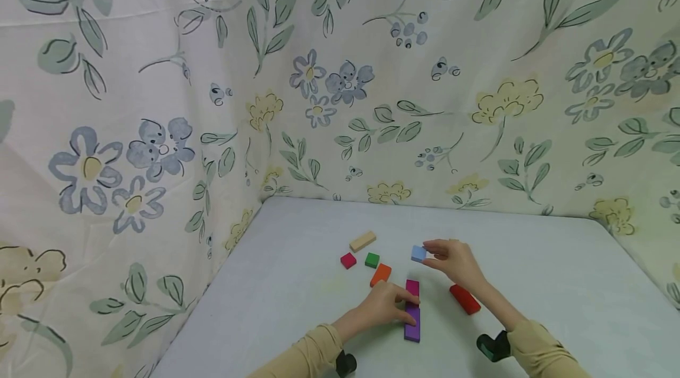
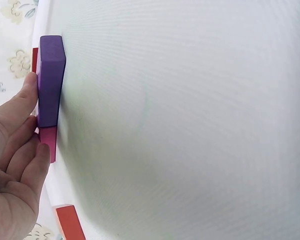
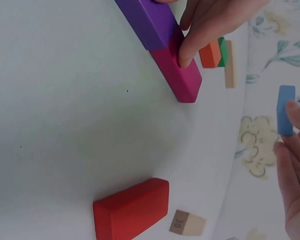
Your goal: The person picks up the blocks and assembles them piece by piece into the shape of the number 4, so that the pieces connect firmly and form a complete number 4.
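Observation:
A purple block (image 1: 412, 331) and a magenta block (image 1: 412, 288) lie end to end on the white table. My left hand (image 1: 379, 305) rests on the pair from the left: a finger touches the magenta block and the thumb lies against the purple one. Beyond them, my right hand (image 1: 455, 261) pinches a light blue block (image 1: 418, 254) between thumb and fingers. In the right wrist view that light blue block (image 3: 286, 111) appears held off the table. A red block (image 1: 464, 299) lies below my right forearm, touched by neither hand.
Left of the pair lie an orange block (image 1: 381, 275), a green block (image 1: 372, 260), a crimson block (image 1: 348, 260) and a pale wooden block (image 1: 363, 241). A small wooden block marked 30 (image 3: 187, 222) shows in the right wrist view. Floral cloth (image 1: 340, 147) hangs behind the table.

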